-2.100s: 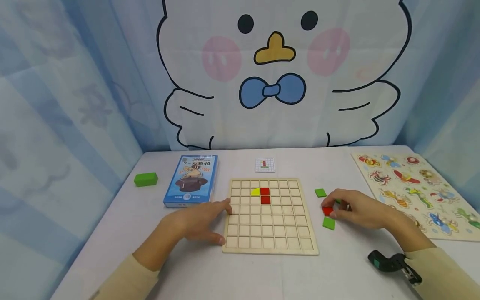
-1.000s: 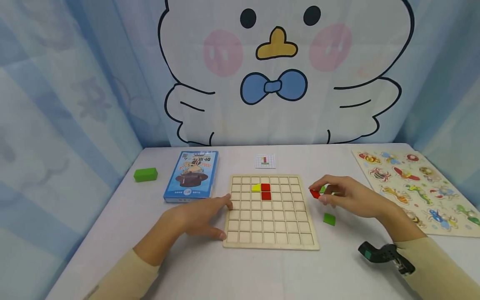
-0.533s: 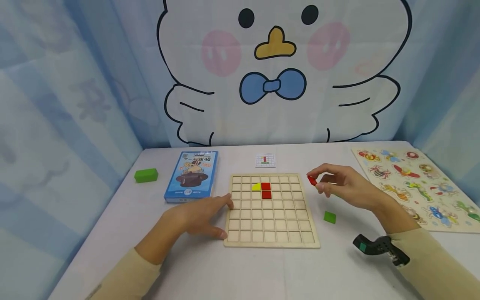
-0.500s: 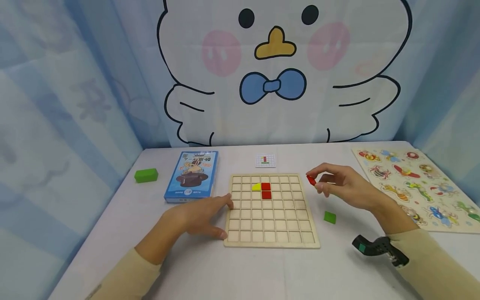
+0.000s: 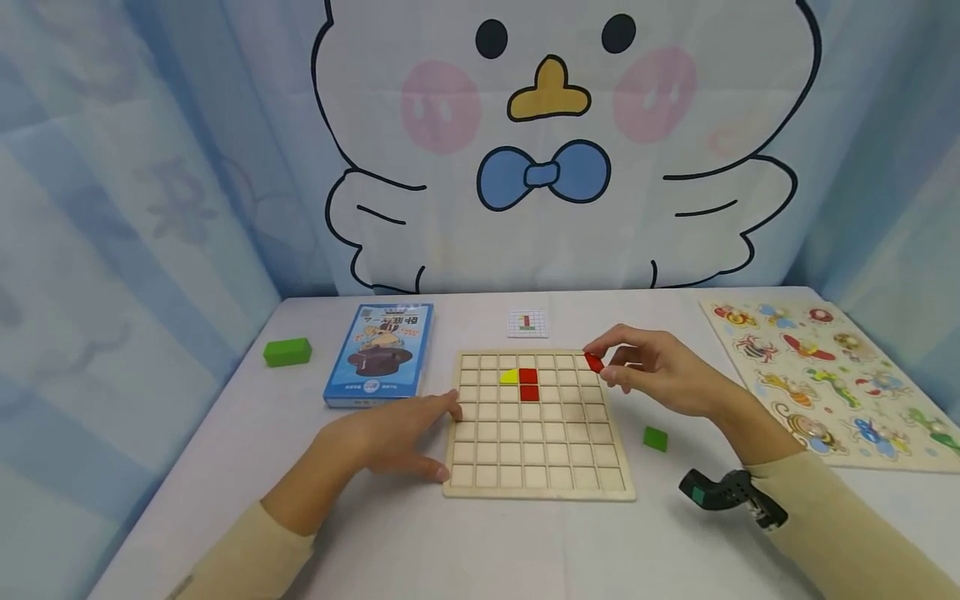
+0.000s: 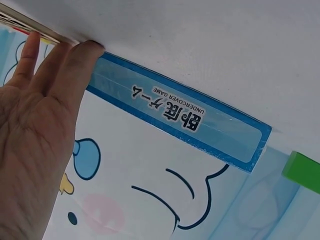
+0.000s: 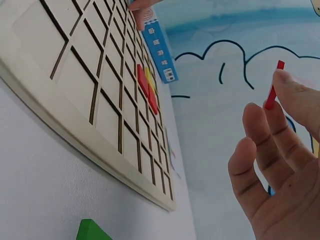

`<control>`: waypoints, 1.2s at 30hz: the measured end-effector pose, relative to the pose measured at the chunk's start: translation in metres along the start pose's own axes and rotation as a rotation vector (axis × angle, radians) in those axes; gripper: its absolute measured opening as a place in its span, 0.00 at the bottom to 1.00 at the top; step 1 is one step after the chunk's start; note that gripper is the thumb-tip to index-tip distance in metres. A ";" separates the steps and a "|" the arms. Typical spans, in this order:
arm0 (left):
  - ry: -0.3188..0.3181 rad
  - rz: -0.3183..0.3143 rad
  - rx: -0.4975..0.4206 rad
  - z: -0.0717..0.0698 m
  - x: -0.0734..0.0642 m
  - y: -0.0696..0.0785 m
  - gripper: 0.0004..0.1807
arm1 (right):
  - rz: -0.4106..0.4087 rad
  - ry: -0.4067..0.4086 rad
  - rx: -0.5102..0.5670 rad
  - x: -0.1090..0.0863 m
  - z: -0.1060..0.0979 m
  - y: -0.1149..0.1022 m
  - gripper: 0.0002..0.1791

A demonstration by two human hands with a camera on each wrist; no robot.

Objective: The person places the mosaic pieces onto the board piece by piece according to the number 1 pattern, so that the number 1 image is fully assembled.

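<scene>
In the head view a wooden grid board (image 5: 540,492) lies mid-table, with two red square tiles (image 5: 528,392) and a yellow tile (image 5: 509,377) in its upper cells. My left hand (image 5: 393,433) rests at the board's left edge, thumb by the near corner and fingers extended. My right hand (image 5: 660,371) pinches a red tile (image 5: 594,362) between thumb and index finger, above the board's far right corner. The right wrist view shows that red tile edge-on, the other fingers loosely curled. A green tile (image 5: 656,439) lies right of the board.
A small grid card (image 5: 528,323) lies behind the board. A blue game box (image 5: 381,354) is at the left, with a green block (image 5: 287,352) farther left. On the right lies an insect puzzle board (image 5: 832,383). A black device (image 5: 723,492) is by the right sleeve.
My right hand has picked up the red tile from beside the green tiles, lifted it, and carried it left to the board's edge. My left hand stays in place.
</scene>
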State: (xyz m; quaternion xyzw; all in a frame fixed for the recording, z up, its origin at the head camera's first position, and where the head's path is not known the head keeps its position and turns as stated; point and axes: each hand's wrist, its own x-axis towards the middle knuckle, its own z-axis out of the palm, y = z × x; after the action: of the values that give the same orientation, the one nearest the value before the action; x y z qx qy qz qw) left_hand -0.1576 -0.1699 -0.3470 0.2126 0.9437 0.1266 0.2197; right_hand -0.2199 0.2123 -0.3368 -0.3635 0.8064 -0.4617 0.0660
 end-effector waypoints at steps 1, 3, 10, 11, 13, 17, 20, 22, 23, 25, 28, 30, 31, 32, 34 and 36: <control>0.001 0.002 0.001 0.000 0.000 0.000 0.41 | 0.000 0.000 0.002 0.001 0.001 0.000 0.18; 0.000 0.003 0.001 0.000 0.000 0.001 0.40 | -0.012 -0.002 0.003 0.002 0.002 0.001 0.18; -0.004 0.006 0.014 -0.003 0.000 0.002 0.38 | -0.008 -0.027 0.001 0.016 0.012 0.002 0.17; -0.006 0.007 0.013 -0.003 0.001 0.002 0.37 | -0.002 -0.029 0.000 0.018 0.014 0.001 0.17; -0.012 0.007 0.007 -0.004 0.001 0.002 0.36 | 0.006 -0.032 -0.001 0.023 0.015 0.000 0.17; -0.023 0.000 -0.011 -0.004 0.001 0.002 0.36 | 0.018 -0.035 -0.005 0.029 0.018 -0.001 0.17; -0.023 0.007 -0.006 -0.005 0.002 0.002 0.36 | 0.035 -0.034 -0.011 0.032 0.021 0.000 0.17; -0.022 0.016 0.004 -0.005 0.002 0.002 0.36 | 0.047 -0.037 -0.011 0.033 0.023 0.001 0.17; -0.022 0.018 0.009 -0.006 0.003 0.002 0.36 | 0.049 -0.042 -0.013 0.034 0.024 0.001 0.17; -0.022 0.021 0.019 -0.006 0.004 0.003 0.35 | 0.051 -0.057 -0.012 0.036 0.026 0.002 0.17; -0.021 0.024 0.025 -0.006 0.004 0.003 0.35 | 0.050 -0.072 -0.019 0.039 0.027 0.001 0.18; -0.021 0.028 0.024 -0.006 0.004 0.003 0.35 | 0.049 -0.067 -0.025 0.041 0.027 0.002 0.18; -0.021 0.028 0.022 -0.006 0.004 0.003 0.35 | 0.049 -0.063 -0.028 0.042 0.027 0.002 0.17; -0.021 0.029 0.022 -0.006 0.004 0.003 0.35 | 0.048 -0.061 -0.028 0.043 0.027 0.002 0.17; -0.020 0.026 0.022 -0.005 0.004 0.003 0.36 | 0.050 -0.063 -0.026 0.044 0.028 0.003 0.17; -0.020 0.022 0.025 -0.004 0.004 0.003 0.36 | 0.048 -0.074 -0.023 0.045 0.030 0.004 0.17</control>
State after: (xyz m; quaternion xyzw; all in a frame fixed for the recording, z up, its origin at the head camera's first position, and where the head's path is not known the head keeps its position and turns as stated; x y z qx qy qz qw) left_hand -0.1622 -0.1661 -0.3437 0.2268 0.9405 0.1152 0.2253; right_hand -0.2421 0.1636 -0.3464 -0.3615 0.8172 -0.4370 0.1026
